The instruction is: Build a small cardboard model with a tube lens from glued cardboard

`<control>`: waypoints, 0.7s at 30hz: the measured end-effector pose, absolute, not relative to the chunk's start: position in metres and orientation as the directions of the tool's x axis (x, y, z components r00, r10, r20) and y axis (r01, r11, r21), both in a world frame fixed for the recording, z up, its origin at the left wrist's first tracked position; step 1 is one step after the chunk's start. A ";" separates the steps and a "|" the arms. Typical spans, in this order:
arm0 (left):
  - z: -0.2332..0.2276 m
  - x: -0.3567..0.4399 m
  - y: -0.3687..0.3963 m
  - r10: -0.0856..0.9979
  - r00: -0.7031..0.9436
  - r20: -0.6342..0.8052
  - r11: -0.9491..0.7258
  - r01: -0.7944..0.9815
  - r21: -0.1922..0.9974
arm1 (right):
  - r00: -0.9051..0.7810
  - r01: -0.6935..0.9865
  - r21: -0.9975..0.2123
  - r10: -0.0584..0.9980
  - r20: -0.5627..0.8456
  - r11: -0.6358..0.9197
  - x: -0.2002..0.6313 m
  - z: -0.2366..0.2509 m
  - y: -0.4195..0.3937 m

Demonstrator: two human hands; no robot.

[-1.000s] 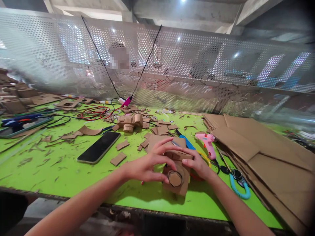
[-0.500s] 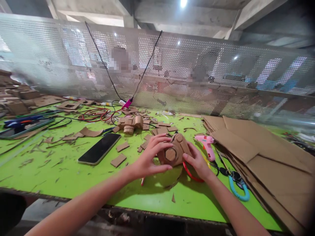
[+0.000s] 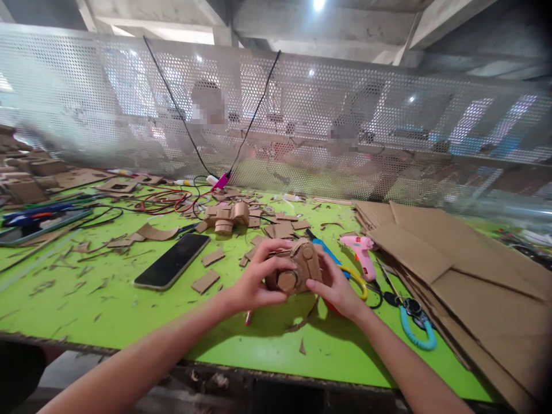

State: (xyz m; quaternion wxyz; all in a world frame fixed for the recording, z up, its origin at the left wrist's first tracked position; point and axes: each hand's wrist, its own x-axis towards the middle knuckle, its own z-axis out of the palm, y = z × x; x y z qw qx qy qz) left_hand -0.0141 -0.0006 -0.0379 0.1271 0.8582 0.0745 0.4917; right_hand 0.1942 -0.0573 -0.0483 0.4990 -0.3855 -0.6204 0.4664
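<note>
Cardboard model [image 3: 297, 270] half-hidden between hands

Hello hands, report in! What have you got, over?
Left hand and right hand both gripping cardboard model, lifted off green table. Pink glue gun and phone lie apart. Over.

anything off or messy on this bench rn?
Yes: cardboard scraps and slivers litter the green table, and a phone lies among them. Red and black wires are tangled at the back. Both the left hand and right hand hold the cardboard model, which looks intact.
</note>
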 end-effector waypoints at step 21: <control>-0.040 -0.014 0.012 0.463 0.459 0.758 -0.883 0.168 0.438 | -0.092 0.017 -0.960 0.956 0.278 0.281 0.193 -0.044 -0.056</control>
